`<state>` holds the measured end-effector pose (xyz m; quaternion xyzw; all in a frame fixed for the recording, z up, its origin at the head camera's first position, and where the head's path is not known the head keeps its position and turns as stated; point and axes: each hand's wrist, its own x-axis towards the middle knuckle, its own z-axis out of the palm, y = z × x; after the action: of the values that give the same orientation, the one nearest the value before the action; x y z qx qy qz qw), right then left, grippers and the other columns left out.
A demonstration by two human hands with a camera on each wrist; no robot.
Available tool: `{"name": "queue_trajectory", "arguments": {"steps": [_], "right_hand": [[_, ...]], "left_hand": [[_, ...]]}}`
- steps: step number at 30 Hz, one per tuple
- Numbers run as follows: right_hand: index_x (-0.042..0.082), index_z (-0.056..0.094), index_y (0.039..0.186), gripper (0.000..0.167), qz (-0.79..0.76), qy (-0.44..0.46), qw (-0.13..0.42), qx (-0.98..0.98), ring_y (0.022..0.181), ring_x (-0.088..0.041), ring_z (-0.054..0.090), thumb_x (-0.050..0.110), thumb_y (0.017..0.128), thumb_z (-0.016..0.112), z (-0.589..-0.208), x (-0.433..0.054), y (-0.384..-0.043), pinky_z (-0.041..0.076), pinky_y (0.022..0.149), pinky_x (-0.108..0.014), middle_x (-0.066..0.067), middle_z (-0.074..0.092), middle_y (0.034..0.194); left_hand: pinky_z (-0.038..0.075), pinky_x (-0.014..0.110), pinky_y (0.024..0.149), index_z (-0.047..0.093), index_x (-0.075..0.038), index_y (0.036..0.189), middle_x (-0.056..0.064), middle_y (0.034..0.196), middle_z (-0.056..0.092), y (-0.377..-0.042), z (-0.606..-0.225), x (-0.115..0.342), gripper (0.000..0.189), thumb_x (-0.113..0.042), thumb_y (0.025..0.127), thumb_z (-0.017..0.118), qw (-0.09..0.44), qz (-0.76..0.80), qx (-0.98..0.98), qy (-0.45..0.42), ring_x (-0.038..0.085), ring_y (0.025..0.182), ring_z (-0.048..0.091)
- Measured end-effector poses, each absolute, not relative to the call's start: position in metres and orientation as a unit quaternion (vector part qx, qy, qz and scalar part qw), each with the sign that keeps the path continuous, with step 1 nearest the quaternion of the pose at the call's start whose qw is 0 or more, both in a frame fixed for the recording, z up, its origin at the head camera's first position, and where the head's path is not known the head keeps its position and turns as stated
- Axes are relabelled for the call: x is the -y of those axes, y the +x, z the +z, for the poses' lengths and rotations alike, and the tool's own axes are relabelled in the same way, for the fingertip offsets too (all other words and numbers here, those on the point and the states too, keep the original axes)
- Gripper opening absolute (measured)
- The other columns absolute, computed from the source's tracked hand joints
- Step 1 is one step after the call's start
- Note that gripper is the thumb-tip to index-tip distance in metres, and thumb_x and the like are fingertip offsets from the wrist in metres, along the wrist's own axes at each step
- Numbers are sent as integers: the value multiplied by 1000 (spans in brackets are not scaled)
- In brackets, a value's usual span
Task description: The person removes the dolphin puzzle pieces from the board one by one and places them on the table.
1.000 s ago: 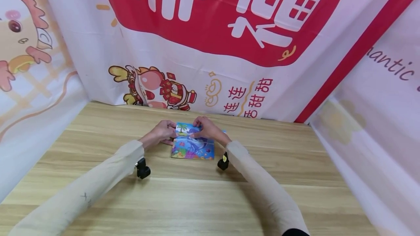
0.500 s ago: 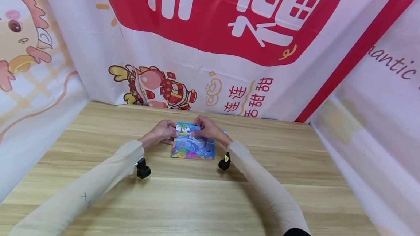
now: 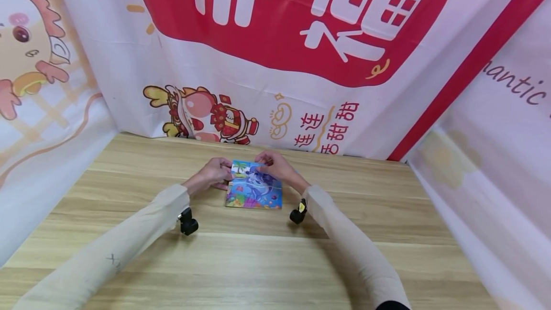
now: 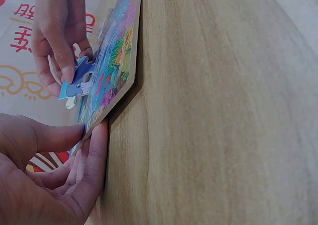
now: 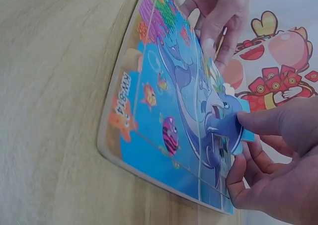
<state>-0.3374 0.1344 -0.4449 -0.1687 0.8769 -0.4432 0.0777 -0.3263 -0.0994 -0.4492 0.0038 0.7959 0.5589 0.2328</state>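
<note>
A dolphin jigsaw puzzle (image 3: 254, 196) with an undersea picture lies on the wooden table, between both hands. Its left edge is pinched between the thumb and fingers of my left hand (image 3: 214, 172). Over the puzzle's far part, my right hand (image 3: 279, 166) pinches a puzzle piece (image 5: 231, 116) showing the dolphin's head. That puzzle piece (image 4: 79, 84) is tilted up from the board in the left wrist view, with a gap below part of it. Fish, a starfish and coral are printed on the near part. My right fingers hide the far right corner in the head view.
The wooden table (image 3: 241, 262) runs up to a printed cloth (image 3: 258, 90) hanging close behind the puzzle. More cloth hangs along the left and right sides. A small black camera (image 3: 188, 221) sits under the left wrist, another camera (image 3: 298, 213) under the right.
My right hand has shifted slightly right with the piece between its fingers, uncovering more of the dolphin picture. The left hand and the board stay nearly still.
</note>
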Motion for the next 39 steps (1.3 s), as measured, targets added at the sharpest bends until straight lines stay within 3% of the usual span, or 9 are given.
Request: {"name": "queue_trajectory", "arguments": {"steps": [9, 15, 20, 33, 39], "right_hand": [[0, 71, 113, 16, -417, -195, 92, -883, 92, -17, 59, 7, 99, 72, -444, -141, -340, 51, 83, -23, -11, 68, 105], [1, 69, 116, 16, -431, -207, 102, -872, 98, -20, 63, 7, 101, 69, -441, -145, -340, 58, 89, -30, -13, 70, 110], [0, 69, 120, 20, -468, -186, 119, -855, 96, -21, 66, 7, 102, 68, -441, -149, -341, 66, 87, -37, -15, 70, 111], [-3, 68, 121, 25, -566, -95, 154, -804, 85, -21, 72, 4, 98, 72, -439, -181, -344, 68, 86, -46, -13, 73, 107], [-5, 67, 124, 28, -586, -82, 156, -791, 85, -20, 72, 5, 99, 71, -438, -207, -344, 67, 87, -42, -6, 73, 101]], "left_hand": [[67, 27, 68, 41, 8, 149, 26, 137, 55, -327, -448, 99, 53, 4, 100, 61, 233, 556, -798, 1, 25, 100, 64], [67, 27, 68, 40, 7, 151, 26, 139, 54, -328, -448, 100, 54, 4, 100, 60, 239, 555, -797, -6, 26, 105, 64], [67, 26, 68, 41, 6, 150, 25, 138, 55, -328, -448, 100, 53, 3, 101, 61, 239, 552, -799, -6, 24, 102, 64], [67, 27, 68, 41, 8, 150, 26, 136, 55, -324, -448, 103, 53, 1, 101, 62, 239, 548, -802, -2, 25, 102, 64], [68, 29, 72, 39, 7, 152, 27, 141, 54, -326, -448, 101, 56, 2, 101, 61, 241, 553, -797, -2, 28, 107, 64]]}}
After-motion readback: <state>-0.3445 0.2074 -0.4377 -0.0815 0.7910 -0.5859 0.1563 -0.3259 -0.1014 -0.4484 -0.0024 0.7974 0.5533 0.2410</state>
